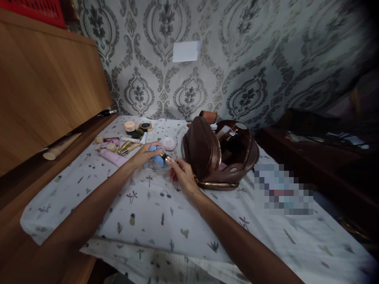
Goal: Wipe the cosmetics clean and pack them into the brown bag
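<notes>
**In Both Hands Over a Printed Cloth (204, 232)**

Covered in the foreground by white fabric dotted with plants and fruit, rumpled in places. Strewn beyond the left hand (149, 152) with cosmetics: a pink tube (112, 157), a round pale compact (169, 143), a peach-lidded jar (129, 127). Taken up at right by a brown bag (203, 146), unzipped, mouth agape; beside it, a pixelated patch (284, 189), unreadable. Backed by a grey patterned wall (121, 79) bearing a white card (186, 51).

Overlapping a lower fold at the near edge; hemmed in by a wooden cabinet (47, 75) at left and dark furniture (340, 189) at right. Bare between the forearms, with ample room to move; tighter beside the right hand (182, 173), close against the bag.

Held just left of the bag: a black-and-gold tube (166, 158), long axis slanting from upper left to lower right, gold end toward the right hand. Pinched there between right thumb and fingers; left fingers closed on a soft blue item (160, 160), against the tube's other end.
</notes>
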The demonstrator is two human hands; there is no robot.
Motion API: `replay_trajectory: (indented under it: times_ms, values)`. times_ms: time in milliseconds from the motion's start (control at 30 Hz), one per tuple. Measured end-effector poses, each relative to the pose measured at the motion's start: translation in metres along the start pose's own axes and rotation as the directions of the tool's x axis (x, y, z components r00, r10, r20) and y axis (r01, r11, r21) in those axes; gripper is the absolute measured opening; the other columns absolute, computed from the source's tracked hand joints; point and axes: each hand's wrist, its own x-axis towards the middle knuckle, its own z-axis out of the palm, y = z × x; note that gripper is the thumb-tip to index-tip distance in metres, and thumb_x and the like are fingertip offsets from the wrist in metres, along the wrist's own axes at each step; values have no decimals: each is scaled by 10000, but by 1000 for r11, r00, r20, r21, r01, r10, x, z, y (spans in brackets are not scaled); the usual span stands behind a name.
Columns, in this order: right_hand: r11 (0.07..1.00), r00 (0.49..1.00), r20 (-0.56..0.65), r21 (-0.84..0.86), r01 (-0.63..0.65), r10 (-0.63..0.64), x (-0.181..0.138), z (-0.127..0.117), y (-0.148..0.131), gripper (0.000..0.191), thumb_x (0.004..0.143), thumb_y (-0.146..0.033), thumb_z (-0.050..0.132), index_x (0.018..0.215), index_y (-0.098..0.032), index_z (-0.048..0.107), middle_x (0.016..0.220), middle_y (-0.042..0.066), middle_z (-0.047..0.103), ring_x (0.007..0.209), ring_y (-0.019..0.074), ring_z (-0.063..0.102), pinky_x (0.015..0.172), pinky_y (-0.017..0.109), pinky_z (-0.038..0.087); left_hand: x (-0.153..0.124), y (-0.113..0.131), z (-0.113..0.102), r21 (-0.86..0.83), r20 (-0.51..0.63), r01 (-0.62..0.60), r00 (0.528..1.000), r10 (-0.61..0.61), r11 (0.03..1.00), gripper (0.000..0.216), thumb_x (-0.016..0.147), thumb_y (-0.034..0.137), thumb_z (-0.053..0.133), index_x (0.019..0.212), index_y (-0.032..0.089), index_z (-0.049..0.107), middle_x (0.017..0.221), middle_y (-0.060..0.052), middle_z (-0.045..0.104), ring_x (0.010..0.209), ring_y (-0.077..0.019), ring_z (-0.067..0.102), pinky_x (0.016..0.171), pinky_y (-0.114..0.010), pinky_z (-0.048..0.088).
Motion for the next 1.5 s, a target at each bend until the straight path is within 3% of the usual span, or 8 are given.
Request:
replay_trajectory:
  times_ms: [233,367,533,733,867,1000,1267,1500]
  values:
    - [982,989,44,122,-142,138,2,0,1,598,659,-768,684,775,-187,597,497,-24,600,355,107,499,368,219,367,0,6,11,138,-88,-118,987,131,983,441,764,576,688,885,160,605,685,30,537,541,-84,429,481,-195,319]
    - [984,996,-6,150,-92,94,1,0,-1,542,666,-693,726,792,-172,645,615,-14,612,472,101,533,391,202,371,0,8,14,149,-108,-124,984,140,981,444,758,588,694,825,165,575,666,41,505,549,-80,419,483,-192,318]
    - [990,999,-43,139,-10,16,-1,3,-3,491,608,-568,821,873,-193,645,635,-55,562,521,94,508,400,188,354,3,-2,14,30,-174,-40,984,45,999,494,763,657,679,793,180,552,630,48,489,500,-76,409,421,-185,306]
    - [976,997,-58,216,-36,50,-3,2,-6,497,650,-601,784,877,-193,614,683,-24,630,527,94,543,435,191,346,12,-4,13,-264,-345,74,924,-165,962,554,887,721,450,934,196,619,624,27,542,492,-96,473,449,-185,396]
    - [977,997,-41,204,-53,62,-3,3,-7,502,639,-609,789,863,-195,618,681,-26,634,522,102,546,439,203,343,8,1,18,-296,-160,49,982,-100,954,426,855,550,614,1049,174,660,761,-17,632,645,-124,570,553,-203,464]
    - [977,997,-18,198,-76,81,-3,3,-6,513,650,-650,766,809,-188,613,634,-25,622,482,96,528,425,206,331,0,0,18,-192,11,13,1000,-11,981,566,697,438,813,1161,163,640,995,-47,663,805,-135,607,643,-194,473]
    - [990,999,-26,135,-34,37,-1,3,1,525,628,-579,803,923,-199,593,644,-62,583,488,88,510,400,191,320,-1,-1,18,117,23,-47,999,44,992,423,781,543,711,880,156,571,669,60,490,555,-72,423,507,-185,333]
    - [994,1000,-12,107,-27,28,-3,4,1,484,632,-584,805,825,-203,577,570,-64,567,457,87,484,409,198,307,-5,1,15,56,123,-4,992,-3,998,423,791,547,711,892,170,547,685,47,539,540,-80,473,479,-185,339]
